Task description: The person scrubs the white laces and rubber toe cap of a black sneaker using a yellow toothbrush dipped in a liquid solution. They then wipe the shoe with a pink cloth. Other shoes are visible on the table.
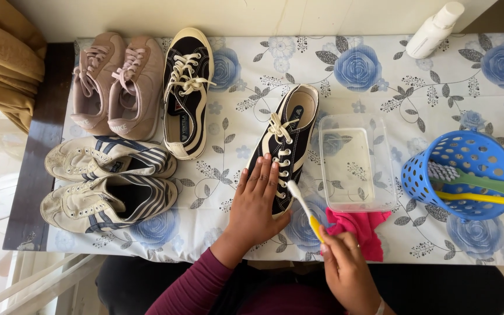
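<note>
1. Two hands work at the near edge of the table (415,245), which is covered by a cloth printed with blue roses. The black sneaker (284,149) lying mid-table serves as the landmark for everything else.
2. The right hand (345,268) sits nearest the viewer, below and to the right of the black sneaker's toe. Its fingers are clenched around the yellow handle of a toothbrush (304,207), whose white head points up-left and ends just beside the sneaker's toe.
3. The left hand (255,201) lies flat and open on the toe end of the black sneaker, fingers spread and pressing it down; it grips nothing.
4. A pink cloth (366,230) lies crumpled right of the sneaker's toe, close to the right hand.
5. A clear plastic tub (354,163) stands just right of the sneaker, almost touching its side.
6. Further right, a blue basket (468,154) lies tipped, holding a green brush (473,178) and a yellow handle.
7. Left of the sneaker lie two white striped shoes (109,181), well apart from it.
8. Up and left stands its matching black shoe (186,90), with a pink pair (115,81) beyond.
9. Farthest, up and right, a white bottle (434,29) lies tilted.
</note>
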